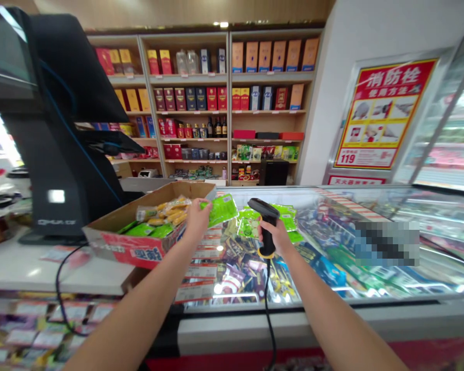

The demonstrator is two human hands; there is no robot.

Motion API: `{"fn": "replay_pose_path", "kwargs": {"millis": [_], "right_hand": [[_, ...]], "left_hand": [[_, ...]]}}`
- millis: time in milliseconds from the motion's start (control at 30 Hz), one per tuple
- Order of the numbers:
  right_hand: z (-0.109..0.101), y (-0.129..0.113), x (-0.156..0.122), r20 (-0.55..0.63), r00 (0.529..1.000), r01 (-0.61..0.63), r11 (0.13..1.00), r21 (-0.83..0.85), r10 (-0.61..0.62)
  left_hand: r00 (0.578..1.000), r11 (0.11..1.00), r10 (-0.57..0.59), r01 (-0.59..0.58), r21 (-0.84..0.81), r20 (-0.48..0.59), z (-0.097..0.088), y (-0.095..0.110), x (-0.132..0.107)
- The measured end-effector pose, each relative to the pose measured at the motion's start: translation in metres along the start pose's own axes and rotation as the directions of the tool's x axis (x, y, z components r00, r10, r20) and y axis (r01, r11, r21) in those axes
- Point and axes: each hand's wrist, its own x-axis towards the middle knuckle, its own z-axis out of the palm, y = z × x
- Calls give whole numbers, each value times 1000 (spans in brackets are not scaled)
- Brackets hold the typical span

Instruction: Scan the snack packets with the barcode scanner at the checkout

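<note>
My left hand (198,219) pinches a bright green snack packet (221,210) by its left end, just past the right side of an open cardboard box (127,250). In my right hand (277,234) is a black handheld barcode scanner (268,241), gripped round its handle, its head tilted toward the left and a cable hanging down. Beneath and behind the scanner, more green packets (248,223) lie on the glass top of the freezer (201,307). Inside the box are yellow packaged snacks (172,210) and further green packets (149,230).
A dark checkout terminal (64,154) stands on the white counter (96,273) at left, with a black cable (58,288) looping down. Shelves (191,78) of boxed goods and bottles line the back wall. A red and yellow poster (384,116) hangs at right.
</note>
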Motion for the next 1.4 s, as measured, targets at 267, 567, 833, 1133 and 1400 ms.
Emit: {"fn": "replay_pose_path", "kwargs": {"millis": [267, 567, 833, 1133, 1400], "right_hand": [[-2, -3, 0, 90, 996, -1, 988, -156, 15], [2, 1, -1, 224, 972, -24, 975, -223, 75], [-1, -1, -1, 215, 974, -10, 968, -252, 66], [1, -7, -2, 118, 988, -79, 983, -164, 99], [-13, -14, 9, -257, 966, 33, 982, 185, 16]], "left_hand": [[1000, 996, 28, -28, 88, 0, 28, -52, -17], [995, 988, 87, -92, 126, 45, 24, -43, -25], [995, 990, 80, -87, 110, 62, 24, -42, -26], [996, 997, 51, -55, 61, 69, 28, -50, -26], [965, 999, -24, 33, -29, 263, 61, -46, -21]]}}
